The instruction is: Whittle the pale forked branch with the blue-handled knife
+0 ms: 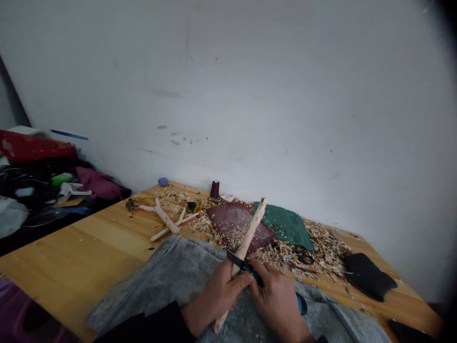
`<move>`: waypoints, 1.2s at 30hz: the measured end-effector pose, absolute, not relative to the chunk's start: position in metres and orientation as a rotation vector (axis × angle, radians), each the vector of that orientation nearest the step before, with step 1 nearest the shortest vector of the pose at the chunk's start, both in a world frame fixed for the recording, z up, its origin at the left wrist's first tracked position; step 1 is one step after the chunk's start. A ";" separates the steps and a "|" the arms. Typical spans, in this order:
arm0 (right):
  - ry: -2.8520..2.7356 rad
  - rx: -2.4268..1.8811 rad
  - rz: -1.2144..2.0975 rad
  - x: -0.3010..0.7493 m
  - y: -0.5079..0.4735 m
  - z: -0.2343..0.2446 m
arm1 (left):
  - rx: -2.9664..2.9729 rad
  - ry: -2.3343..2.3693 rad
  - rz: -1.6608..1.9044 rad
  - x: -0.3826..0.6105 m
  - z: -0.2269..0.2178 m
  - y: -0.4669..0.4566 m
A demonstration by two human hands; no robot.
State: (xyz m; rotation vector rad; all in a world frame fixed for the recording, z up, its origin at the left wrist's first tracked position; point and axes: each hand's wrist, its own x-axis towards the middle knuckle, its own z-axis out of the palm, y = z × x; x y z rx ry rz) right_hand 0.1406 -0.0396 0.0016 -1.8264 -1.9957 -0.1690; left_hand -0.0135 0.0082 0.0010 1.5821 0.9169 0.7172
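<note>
pale wood: stick [252, 231] gripped in left fingers [240, 283] and rising beyond them, crossed by knife [237, 260] clenched in right fingers [259, 269]; shavings [326, 245] heaped farther beyond. judged well advanced, with bark apparently gone from most visible length; any remainder beneath the fingers hidden.

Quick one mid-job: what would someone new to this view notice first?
The pale stick slanting up from the left hand, with the knife in the right hand laid across it. Next, the wood shavings strewn along the back of the table, around the maroon sheet and the green sheet.
</note>
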 end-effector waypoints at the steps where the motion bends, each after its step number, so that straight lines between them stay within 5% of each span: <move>1: -1.995 -1.837 -0.187 0.140 -0.039 0.001 | 1.570 0.921 0.712 -0.013 -0.001 0.009; 31: -1.945 -1.783 -0.579 0.139 -0.035 -0.010 | 1.482 0.952 0.630 -0.011 -0.007 0.014; 36: -1.498 -2.021 -0.705 0.187 -0.031 0.002 | 1.371 0.767 0.502 -0.016 -0.002 0.011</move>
